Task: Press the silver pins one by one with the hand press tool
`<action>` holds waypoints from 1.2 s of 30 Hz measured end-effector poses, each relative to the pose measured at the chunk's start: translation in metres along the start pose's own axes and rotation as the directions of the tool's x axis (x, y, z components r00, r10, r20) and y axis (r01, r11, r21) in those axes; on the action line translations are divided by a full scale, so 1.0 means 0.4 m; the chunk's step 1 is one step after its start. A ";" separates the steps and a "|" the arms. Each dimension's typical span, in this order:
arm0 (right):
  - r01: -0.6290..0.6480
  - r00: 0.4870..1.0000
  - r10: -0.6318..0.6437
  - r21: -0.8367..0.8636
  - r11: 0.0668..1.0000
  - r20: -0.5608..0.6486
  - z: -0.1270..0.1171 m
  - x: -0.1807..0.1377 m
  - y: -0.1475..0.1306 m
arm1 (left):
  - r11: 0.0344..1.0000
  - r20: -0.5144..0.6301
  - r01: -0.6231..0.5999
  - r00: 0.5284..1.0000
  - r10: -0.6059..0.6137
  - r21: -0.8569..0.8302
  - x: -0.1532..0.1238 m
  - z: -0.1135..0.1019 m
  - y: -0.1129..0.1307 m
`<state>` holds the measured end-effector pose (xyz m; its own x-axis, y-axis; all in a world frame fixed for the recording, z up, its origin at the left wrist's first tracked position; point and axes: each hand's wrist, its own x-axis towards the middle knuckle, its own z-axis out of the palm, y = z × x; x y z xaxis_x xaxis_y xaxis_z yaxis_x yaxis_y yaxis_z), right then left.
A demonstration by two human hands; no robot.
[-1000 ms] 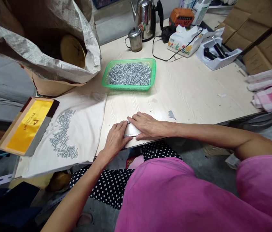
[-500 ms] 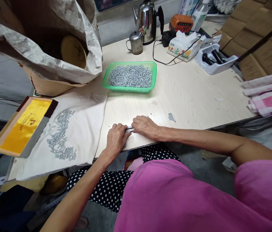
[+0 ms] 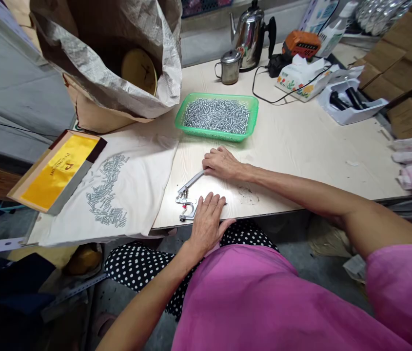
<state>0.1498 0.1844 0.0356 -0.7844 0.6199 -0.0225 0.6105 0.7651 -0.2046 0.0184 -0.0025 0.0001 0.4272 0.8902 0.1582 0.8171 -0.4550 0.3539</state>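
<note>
A pale table (image 3: 301, 151) fills the middle of the frame. A white cloth (image 3: 147, 165) covers its left side. A green basket (image 3: 209, 132) of small metal pins (image 3: 216, 116) stands upper centre. At centre, the right hand (image 3: 223, 164) curls its fingers around the upper handle's end of metal pliers (image 3: 190, 200), lower centre; the left hand (image 3: 208, 223) lies over them, fingers straight, thumb apart.

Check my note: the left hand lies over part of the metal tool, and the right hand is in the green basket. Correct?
Not quite: the head view shows the right hand on the raised handle of the metal tool, short of the green basket. The left hand is as you say.
</note>
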 end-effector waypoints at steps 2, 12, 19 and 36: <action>-0.018 1.000 0.017 -0.025 1.000 -0.016 -0.020 0.020 -0.020 | 1.000 -0.010 0.009 1.000 -0.009 -0.016 0.004 -0.001 -0.009; 0.555 0.832 -0.548 -0.130 0.822 0.084 0.037 0.050 -0.257 | 0.993 -0.034 -0.080 0.996 0.077 -0.084 -0.047 -0.022 0.022; 0.593 0.805 -0.593 -0.068 0.802 0.031 0.052 0.067 -0.245 | 0.956 -0.406 0.235 0.902 -0.147 0.177 -0.212 -0.233 -0.097; 0.166 0.982 -0.188 0.450 0.877 0.005 0.061 0.092 -0.186 | 0.772 0.160 0.338 0.858 -0.488 0.538 -0.220 -0.429 -0.483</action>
<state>0.0727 0.1460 0.0263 -0.8857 0.4641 0.0119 0.3561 0.6955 -0.6240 -0.2434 0.0109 0.0760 0.0303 0.9823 -0.1846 0.9836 -0.0621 -0.1693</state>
